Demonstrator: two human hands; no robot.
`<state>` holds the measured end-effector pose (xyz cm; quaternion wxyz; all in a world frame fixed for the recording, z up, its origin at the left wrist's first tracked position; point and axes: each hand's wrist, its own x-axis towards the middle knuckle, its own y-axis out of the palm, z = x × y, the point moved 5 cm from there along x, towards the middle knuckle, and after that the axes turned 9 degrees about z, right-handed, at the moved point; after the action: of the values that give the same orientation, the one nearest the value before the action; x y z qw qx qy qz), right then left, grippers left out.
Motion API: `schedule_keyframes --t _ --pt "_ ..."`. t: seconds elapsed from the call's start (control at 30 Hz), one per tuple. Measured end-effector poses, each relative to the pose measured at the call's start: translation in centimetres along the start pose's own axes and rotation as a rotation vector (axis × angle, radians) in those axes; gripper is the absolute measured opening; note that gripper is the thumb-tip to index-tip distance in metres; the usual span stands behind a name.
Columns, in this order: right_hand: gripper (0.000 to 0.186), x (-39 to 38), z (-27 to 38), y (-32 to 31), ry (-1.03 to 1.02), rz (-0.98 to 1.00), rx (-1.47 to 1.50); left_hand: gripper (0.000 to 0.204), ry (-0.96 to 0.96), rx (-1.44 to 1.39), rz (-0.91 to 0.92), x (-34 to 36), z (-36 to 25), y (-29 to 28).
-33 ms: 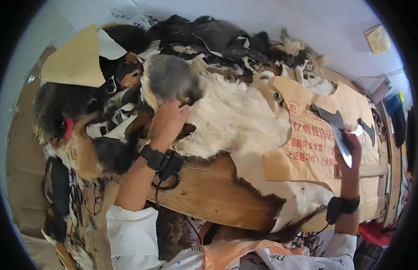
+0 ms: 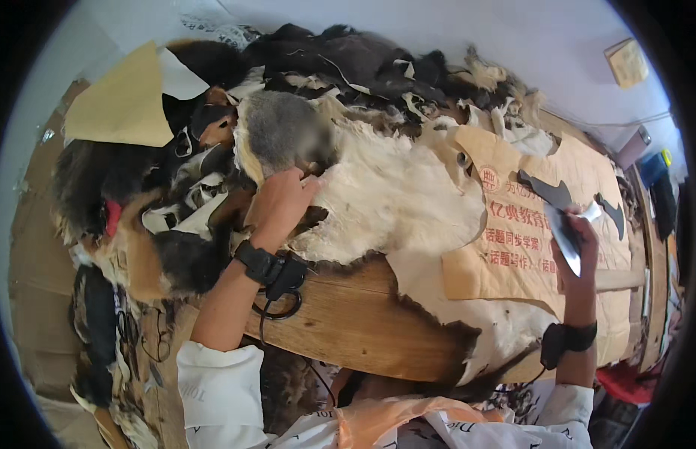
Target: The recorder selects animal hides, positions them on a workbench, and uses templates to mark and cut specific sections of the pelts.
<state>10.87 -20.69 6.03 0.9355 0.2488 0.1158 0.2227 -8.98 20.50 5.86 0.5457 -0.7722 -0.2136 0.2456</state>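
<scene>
A pale, skin-side-up pelt [image 2: 400, 187] lies across the bench, and a patch of short grey fur [image 2: 277, 127] shows at its upper left. My left hand [image 2: 284, 196] is closed at the pelt's edge, just below the grey fur; its fingertips are partly hidden. In my right hand [image 2: 584, 247] is a knife with a broad, shiny pointed blade [image 2: 563, 238], held above brown paper [image 2: 512, 217] with red print. Beside the knife are a dark, hooked flat piece [image 2: 546, 188] and a smaller dark one [image 2: 611, 215].
Dark fur scraps [image 2: 325, 60] are heaped along the wall. A yellowish paper sheet [image 2: 116, 101] lies on furs at the left. Bare wood of the bench [image 2: 355, 322] shows in front. Black-handled scissors [image 2: 284, 307] seem to lie by my left wrist.
My right hand and the knife have shifted slightly left and the blade tip slightly lower. My left hand stays at the pelt.
</scene>
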Motion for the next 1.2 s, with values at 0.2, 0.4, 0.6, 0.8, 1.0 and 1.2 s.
schedule_keyframes --t 0.2,0.4,0.6,0.8,1.0,1.2 --pt "0.019 2.0 -0.1 7.7 -0.043 0.495 0.366 0.026 0.202 -0.399 -0.034 1.4 2.0 -0.1" --pt "0.042 3.1 -5.4 16.8 0.12 0.752 0.555 0.026 0.333 -0.461 -0.039 0.7 3.0 0.3" --pt "0.03 3.3 -11.5 22.3 0.339 0.724 0.33 0.023 0.431 -0.392 0.057 0.3 1.9 0.1" --pt "0.026 3.1 -13.3 23.4 0.339 0.617 0.077 0.018 0.343 -0.488 0.056 0.3 2.2 0.6" --pt "0.021 1.9 -6.2 18.1 0.133 0.386 -0.362 0.02 0.259 -0.252 0.039 0.0 2.1 0.5" --pt "0.022 -1.6 4.9 2.5 -0.047 0.267 -1.095 0.025 0.24 -0.062 -0.055 -1.5 -0.9 0.8"
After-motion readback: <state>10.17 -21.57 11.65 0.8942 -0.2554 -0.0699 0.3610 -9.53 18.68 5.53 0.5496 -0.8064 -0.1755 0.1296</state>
